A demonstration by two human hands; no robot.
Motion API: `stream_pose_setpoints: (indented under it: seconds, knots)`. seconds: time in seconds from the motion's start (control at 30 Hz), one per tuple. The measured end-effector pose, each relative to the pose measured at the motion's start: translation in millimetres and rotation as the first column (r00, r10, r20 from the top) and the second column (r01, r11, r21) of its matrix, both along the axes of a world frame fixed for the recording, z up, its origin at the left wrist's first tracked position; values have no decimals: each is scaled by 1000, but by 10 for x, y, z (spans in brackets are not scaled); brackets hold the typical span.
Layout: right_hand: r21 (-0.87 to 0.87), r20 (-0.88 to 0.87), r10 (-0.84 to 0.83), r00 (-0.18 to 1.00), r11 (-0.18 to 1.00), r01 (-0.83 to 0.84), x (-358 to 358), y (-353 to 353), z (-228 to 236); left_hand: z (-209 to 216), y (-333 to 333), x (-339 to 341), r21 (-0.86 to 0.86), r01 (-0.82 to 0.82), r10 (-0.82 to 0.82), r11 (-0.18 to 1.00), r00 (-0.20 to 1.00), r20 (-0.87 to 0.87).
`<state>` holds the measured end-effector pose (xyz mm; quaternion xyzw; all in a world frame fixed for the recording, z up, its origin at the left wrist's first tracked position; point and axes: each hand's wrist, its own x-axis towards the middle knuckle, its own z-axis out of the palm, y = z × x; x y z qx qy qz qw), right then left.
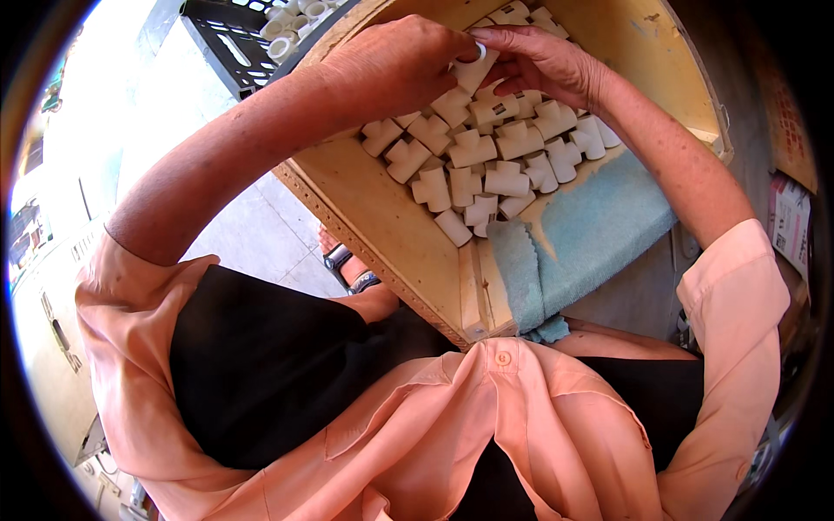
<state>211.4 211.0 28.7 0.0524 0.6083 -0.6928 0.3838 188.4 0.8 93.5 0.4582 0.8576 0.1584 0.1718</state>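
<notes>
Over the far part of a wooden box [347,195], my two hands meet around a white plastic pipe tee [474,73], one round opening facing up. My left hand [395,68] is closed on its left side, the fingertips partly hidden behind the knuckles. From the right, my right hand [552,65] pinches the same fitting, thumb on top and fingers curled below. Beneath them many loose white pipe tees [472,148] lie in a jumbled layer on the box floor. My hands cover part of that pile.
A teal cloth [599,234] drapes over the box's near right side. Beyond my left forearm stands a black plastic crate [228,39] holding white ring-shaped fittings [282,45]. A bare foot with a dark sandal strap [340,257] rests left of the box. Cardboard [789,130] stands at the far right.
</notes>
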Motion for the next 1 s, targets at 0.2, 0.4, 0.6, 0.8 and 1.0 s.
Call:
stream_pose_setpoints:
  seconds: [0.2,0.4,0.6,0.8,1.0]
  knots:
    - [305,-59,-46,997,950,62,-117,122,-236,102,18,-84,201,28,-26,979,1000,-13]
    - [401,21,-102,995,912,85,-149,-6,-406,352,25,-182,377,190,-140,907,978,-155]
    - [304,-64,-49,997,950,67,-220,-240,-484,224,-95,-228,393,235,-104,889,939,-328]
    - [350,-373,190,908,935,-52,-371,-289,-1199,100,-104,-289,383,303,-165,873,921,-352]
    - [622,-513,293,807,775,114,-301,-372,-1106,87,-161,-275,387,272,-155,881,939,-307]
